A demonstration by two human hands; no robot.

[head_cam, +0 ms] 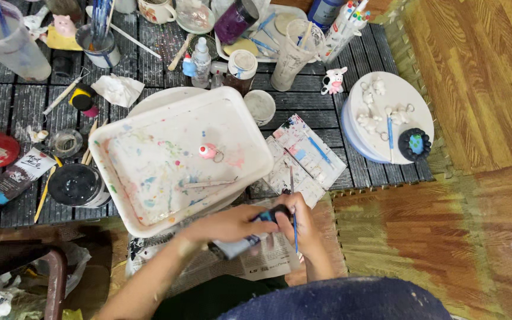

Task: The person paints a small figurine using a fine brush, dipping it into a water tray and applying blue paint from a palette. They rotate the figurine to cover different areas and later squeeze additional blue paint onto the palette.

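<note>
While both hands meet low in the frame's centre, the lines below tell how things lie.

Left hand (232,224): clenched round a paint tube (241,242), dark with a blue band, held level just below the tray's near edge.
Right hand (300,228): fingers closed on the tube's black cap end, with a thin blue-handled brush (293,207) pinched upright in the same hand.
Tray (250,127): white, paint-smeared, tilted across the middle of the frame; its near corner overhangs the mat's lower edge, close above the left hand.
Inside the tray: a small pink figurine (208,151) near the centre and a pale stick (208,184) lying lower right.
Palette sheets (303,154): just right of the tray, touching its right rim, above the right hand.
Newspaper (262,261): spread beneath the hands at the bottom centre.
Black jar (77,185): just beside the tray's left corner.
Round white board (386,115): upper right, at the mat's right edge, carrying small white figurines and a dark round piece.
Dark ribbed mat (7,106): crowded along the top with cups, bottles and brushes.
Open room: bare wooden floor (475,89) fills the right side of the frame, well apart from the clutter.
</note>
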